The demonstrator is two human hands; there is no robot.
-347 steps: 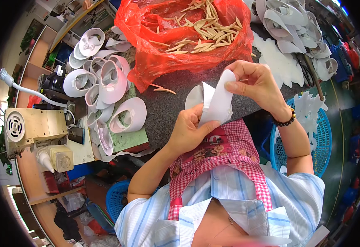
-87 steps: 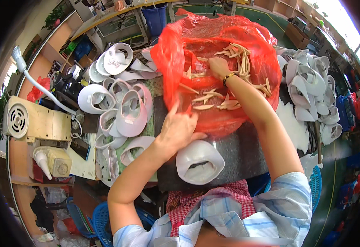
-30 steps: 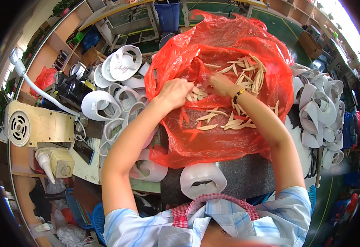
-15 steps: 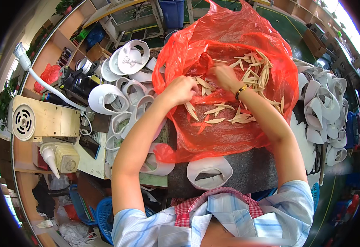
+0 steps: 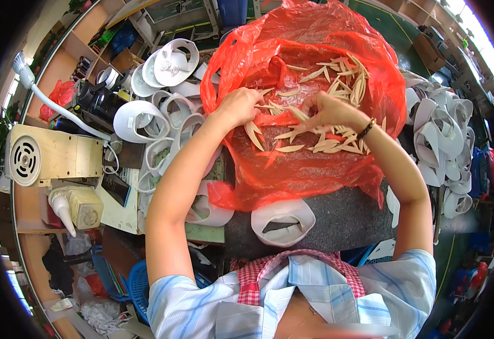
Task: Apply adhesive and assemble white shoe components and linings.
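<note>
A large red plastic bag [image 5: 315,175] lies spread wide on the dark worktable, holding many pale, pointed leaf-shaped pieces [image 5: 355,85]. At the bag's left side my left hand [image 5: 240,106] is closed, its fingertips beside several of these pieces; what it grips is hidden. My right hand [image 5: 331,113], with a dark bead bracelet on the wrist, reaches into the middle of the bag. Its thumb and fingers are closed on a pale leaf-shaped piece that sticks out toward the left hand. More loose pieces lie beneath the right hand.
White sun visors [image 5: 139,121] crowd the table left of the bag, and another pile of visors [image 5: 442,133] stands at the right. One single visor [image 5: 283,222] sits at the near edge. A bend-necked lamp [image 5: 60,113] and a beige machine housing [image 5: 60,152] are at the far left.
My right hand has moved nearer and slightly right, and a leaf-shaped piece now shows in its fingers. The left hand stays at the bag's left side. The whole view has shifted slightly.
</note>
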